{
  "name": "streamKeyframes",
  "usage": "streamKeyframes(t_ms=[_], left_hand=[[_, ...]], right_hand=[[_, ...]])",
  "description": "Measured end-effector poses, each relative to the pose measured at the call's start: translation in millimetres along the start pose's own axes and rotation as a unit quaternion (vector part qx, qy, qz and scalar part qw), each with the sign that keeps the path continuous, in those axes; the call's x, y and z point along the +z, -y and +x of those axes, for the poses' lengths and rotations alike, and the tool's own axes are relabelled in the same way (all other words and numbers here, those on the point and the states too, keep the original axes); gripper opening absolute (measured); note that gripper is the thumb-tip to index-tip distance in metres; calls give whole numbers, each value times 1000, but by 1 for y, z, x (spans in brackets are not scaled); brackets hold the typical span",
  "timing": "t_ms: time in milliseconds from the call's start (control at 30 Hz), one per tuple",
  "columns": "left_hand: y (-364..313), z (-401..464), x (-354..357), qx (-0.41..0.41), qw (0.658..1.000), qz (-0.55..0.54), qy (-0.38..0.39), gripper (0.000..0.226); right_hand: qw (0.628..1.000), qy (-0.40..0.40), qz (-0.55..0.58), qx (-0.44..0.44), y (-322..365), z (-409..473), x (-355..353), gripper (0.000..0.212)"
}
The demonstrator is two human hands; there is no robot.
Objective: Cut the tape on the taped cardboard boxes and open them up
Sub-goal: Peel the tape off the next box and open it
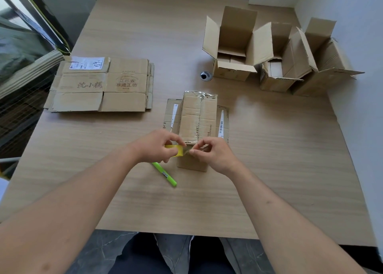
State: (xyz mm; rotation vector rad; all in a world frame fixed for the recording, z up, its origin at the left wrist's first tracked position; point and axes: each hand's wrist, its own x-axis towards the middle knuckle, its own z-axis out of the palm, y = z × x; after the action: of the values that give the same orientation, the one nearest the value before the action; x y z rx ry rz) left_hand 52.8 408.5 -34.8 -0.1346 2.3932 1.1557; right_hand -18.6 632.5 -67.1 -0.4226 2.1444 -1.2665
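Note:
A small cardboard box [196,116] lies on the wooden table in front of me, with clear tape along its top and its side flaps spread flat. My left hand [157,147] grips a yellow roll of tape [177,150] at the box's near end. My right hand [211,151] pinches the clear tape end coming off the roll, right beside my left fingers. A green utility knife [164,174] lies on the table just below my left hand, held by neither hand.
A stack of flattened printed boxes [103,85] lies at the left. Three opened boxes [234,46] stand at the back right beside the wall. A round cable hole [206,75] sits in the table [279,170] between them.

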Motion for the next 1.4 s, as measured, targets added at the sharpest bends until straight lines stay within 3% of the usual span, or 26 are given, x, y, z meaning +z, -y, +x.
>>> streamKeyframes(t_ms=[267, 367, 500, 633, 767, 867, 933, 1033, 1233, 1300, 1400], left_hand=[[0, 3, -9, -2, 998, 43, 36, 29], [-2, 4, -11, 2, 994, 102, 34, 29], [1, 3, -9, -10, 992, 124, -13, 35], [3, 3, -9, -30, 978, 198, -61, 42], [14, 3, -12, -55, 975, 191, -103, 51], [17, 2, -13, 5, 990, 131, -58, 51], [19, 4, -15, 17, 986, 159, -43, 44], [21, 7, -20, -25, 963, 256, -82, 55], [27, 16, -25, -12, 975, 221, -25, 65], [29, 20, -21, 5, 974, 226, 9, 61], [29, 29, -19, -3, 965, 263, -3, 60]], right_hand=[[997, 68, 8, 21, 7, -3, -2, 11], [994, 96, -42, 42, 9, -1, -4, 36], [994, 46, -91, 29, 10, 5, -1, 16], [991, 36, -126, 25, 6, 7, -7, 19], [990, 23, -134, 26, 6, 8, -16, 20], [990, -12, -139, 28, 7, 7, -24, 16], [988, -24, -148, 33, 6, 6, -30, 18], [985, -22, -166, 44, 6, 7, -35, 20], [980, -41, -184, 70, 1, 7, -46, 15], [981, -38, -171, 77, -1, 3, -51, 27], [983, -37, -169, 63, -3, 1, -56, 55]])
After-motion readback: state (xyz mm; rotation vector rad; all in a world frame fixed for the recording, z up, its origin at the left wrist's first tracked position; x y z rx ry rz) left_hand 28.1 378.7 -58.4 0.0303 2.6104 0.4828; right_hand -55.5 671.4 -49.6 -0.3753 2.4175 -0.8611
